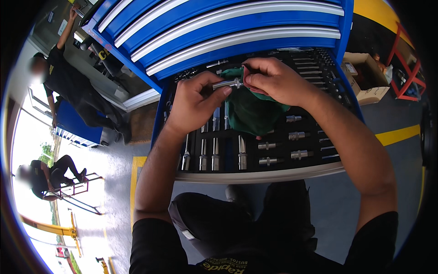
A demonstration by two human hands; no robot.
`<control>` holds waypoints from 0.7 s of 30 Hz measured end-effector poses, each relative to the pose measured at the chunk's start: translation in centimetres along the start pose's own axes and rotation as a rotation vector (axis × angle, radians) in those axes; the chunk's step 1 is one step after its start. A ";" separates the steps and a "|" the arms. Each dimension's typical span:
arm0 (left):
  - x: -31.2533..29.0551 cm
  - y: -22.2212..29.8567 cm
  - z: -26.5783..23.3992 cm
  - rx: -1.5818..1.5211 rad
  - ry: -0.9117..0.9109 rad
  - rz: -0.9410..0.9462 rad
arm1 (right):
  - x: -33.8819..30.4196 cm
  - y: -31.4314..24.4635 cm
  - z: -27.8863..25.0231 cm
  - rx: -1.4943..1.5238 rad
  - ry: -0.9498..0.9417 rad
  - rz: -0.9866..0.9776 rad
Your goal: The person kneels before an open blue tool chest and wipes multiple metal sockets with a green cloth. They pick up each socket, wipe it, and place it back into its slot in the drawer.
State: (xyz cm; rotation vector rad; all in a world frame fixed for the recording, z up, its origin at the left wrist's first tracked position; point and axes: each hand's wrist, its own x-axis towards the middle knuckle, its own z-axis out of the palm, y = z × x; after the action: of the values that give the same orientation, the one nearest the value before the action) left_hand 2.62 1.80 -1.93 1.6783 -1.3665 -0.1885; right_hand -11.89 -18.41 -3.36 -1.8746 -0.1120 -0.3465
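Over an open tool drawer, my left hand (197,101) is closed on a shiny metal bit socket (228,84), which points to the right. My right hand (273,80) pinches a red and green cloth (255,112) against the socket's right end. The green part of the cloth hangs down over the drawer. Below my hands, the black foam tray (228,155) holds several bit sockets (215,155) standing lengthwise in their slots. More short sockets (299,136) lie crosswise on the right side. The cloth hides the middle of the tray.
The blue tool cabinet (246,23) has closed drawers above the open one. At the right are a cardboard box (365,77) and a red metal frame (404,68). On the left, one person (73,86) stands by a blue cabinet (80,123); another person (48,176) sits on a metal frame.
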 end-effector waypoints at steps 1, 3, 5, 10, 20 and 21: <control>0.0 0.0 -0.1 0.029 -0.018 0.004 | 0.0 0.0 0.2 0.024 0.026 0.003; 0.0 -0.1 -0.4 0.088 -0.055 0.012 | -0.2 -0.5 0.3 0.060 0.015 0.022; 0.0 0.4 -0.2 0.111 -0.055 0.026 | -0.3 -0.5 0.3 0.032 0.021 0.010; -0.1 0.6 -0.1 0.208 -0.040 0.109 | -0.4 -0.2 0.8 -0.046 0.065 -0.029; -0.2 0.7 0.2 0.211 -0.041 0.111 | -0.4 -0.2 0.5 -0.083 0.015 0.001; -0.2 0.8 0.3 0.205 -0.045 0.092 | -0.4 -0.4 0.5 -0.088 0.019 0.015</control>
State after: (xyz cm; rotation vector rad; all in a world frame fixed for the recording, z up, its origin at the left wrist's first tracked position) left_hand 1.86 1.85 -1.62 1.7833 -1.5359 -0.0339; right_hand -12.32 -17.76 -3.23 -1.9576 -0.0709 -0.3637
